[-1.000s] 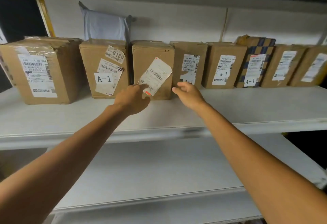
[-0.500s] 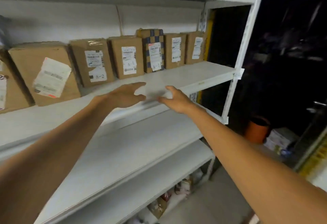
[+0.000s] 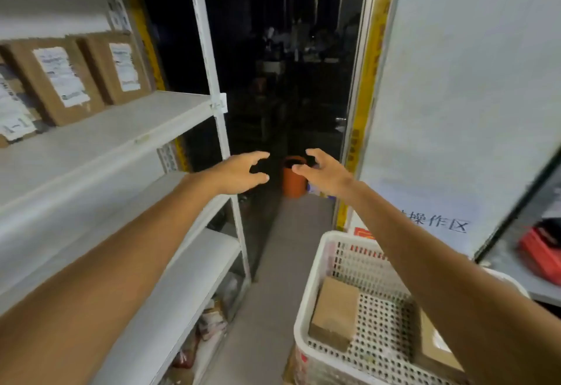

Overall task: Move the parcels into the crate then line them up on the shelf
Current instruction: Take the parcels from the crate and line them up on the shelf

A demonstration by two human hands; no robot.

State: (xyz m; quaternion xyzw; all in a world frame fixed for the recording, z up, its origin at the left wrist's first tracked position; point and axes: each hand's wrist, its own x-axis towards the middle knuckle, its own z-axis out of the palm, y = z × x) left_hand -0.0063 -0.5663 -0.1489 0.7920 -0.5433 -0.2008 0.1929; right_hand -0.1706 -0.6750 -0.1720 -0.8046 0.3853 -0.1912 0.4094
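Brown cardboard parcels with white labels stand in a row on the white shelf (image 3: 121,129) at the left; two of them (image 3: 57,81) (image 3: 118,68) show fully. A white perforated crate (image 3: 328,251) sits at the lower right with a brown parcel (image 3: 334,311) inside, and a second parcel (image 3: 431,342) partly hidden by my right forearm. My left hand (image 3: 239,172) and my right hand (image 3: 328,172) are stretched out in mid-air past the shelf's end, fingers loosely curved, holding nothing.
An orange bin (image 3: 293,178) stands on the floor ahead in a dark aisle. A white panel (image 3: 455,96) with a yellow edge rises at the right. A red object (image 3: 540,251) lies at the far right. Lower shelves (image 3: 188,287) run along the left, with goods underneath.
My view has swung right, from the row of parcels toward the aisle and crate. Both hands left the shelf and now hover in the air, empty.
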